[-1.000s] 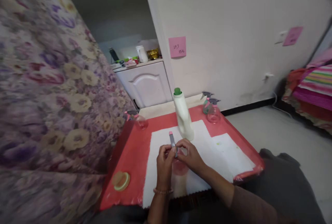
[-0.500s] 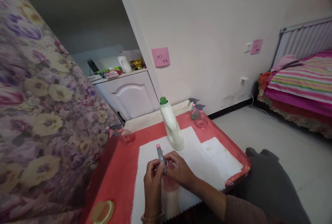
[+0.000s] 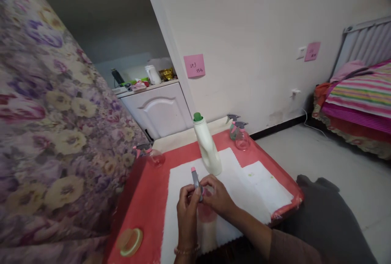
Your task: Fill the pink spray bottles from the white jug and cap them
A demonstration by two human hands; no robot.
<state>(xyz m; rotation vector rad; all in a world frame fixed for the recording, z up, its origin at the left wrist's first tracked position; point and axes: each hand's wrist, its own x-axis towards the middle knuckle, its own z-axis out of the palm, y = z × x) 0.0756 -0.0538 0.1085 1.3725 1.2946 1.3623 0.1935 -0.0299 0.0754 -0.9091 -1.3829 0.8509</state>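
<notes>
My left hand has its fingers closed on the grey spray head with a pink nozzle tip. Close beside it, my right hand is closed around the pink collar just under the spray head. Below them a see-through spray bottle stands over the white cloth, partly hidden by my hands. Behind my hands, a pale detergent bottle with a green plug in its mouth leans to the left in view.
Two spray bottles stand at the table's back right, another at the back left. A round lid lies front left on the red table. White sheets lie to the right. A flowered curtain hangs left.
The whole view has shifted slightly, so things sit a little further right. Both hands keep their hold at the spray head with almost no visible movement.
</notes>
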